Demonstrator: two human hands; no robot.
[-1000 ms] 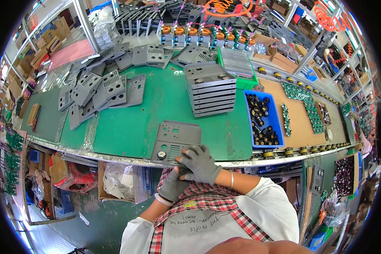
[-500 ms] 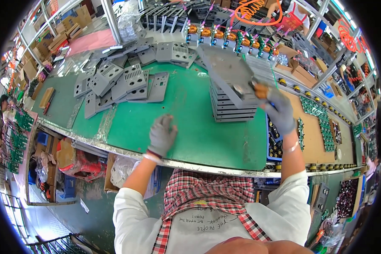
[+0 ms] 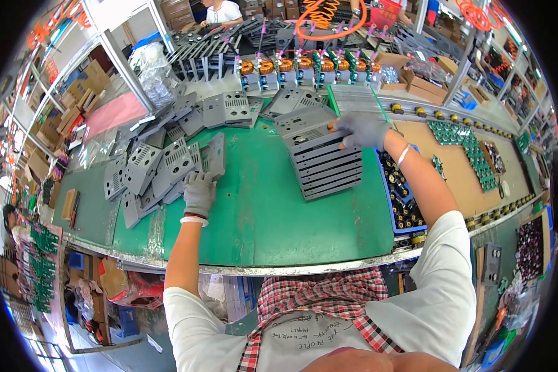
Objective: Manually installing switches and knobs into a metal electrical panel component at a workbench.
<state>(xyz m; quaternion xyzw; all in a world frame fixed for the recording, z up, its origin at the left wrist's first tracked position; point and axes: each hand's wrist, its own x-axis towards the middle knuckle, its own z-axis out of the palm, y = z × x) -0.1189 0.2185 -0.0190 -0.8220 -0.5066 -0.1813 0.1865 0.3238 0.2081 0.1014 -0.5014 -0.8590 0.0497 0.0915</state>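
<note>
Seemingly partway: panel stack (image 3: 327, 172) built up just R of frame ctr, many loose panels (image 3: 141, 168) unstacked mid-L. L hand (image 3: 199, 193) pinches tilted panel (image 3: 214, 156) by edge there; R hand (image 3: 363, 131) atop stack, can't tell if gripping.

The bench (image 3: 279, 229) is topped in green and edged with metal. Metal posts (image 3: 123, 65) are set behind it, and cartons (image 3: 97, 75) are stacked at far left.
</note>
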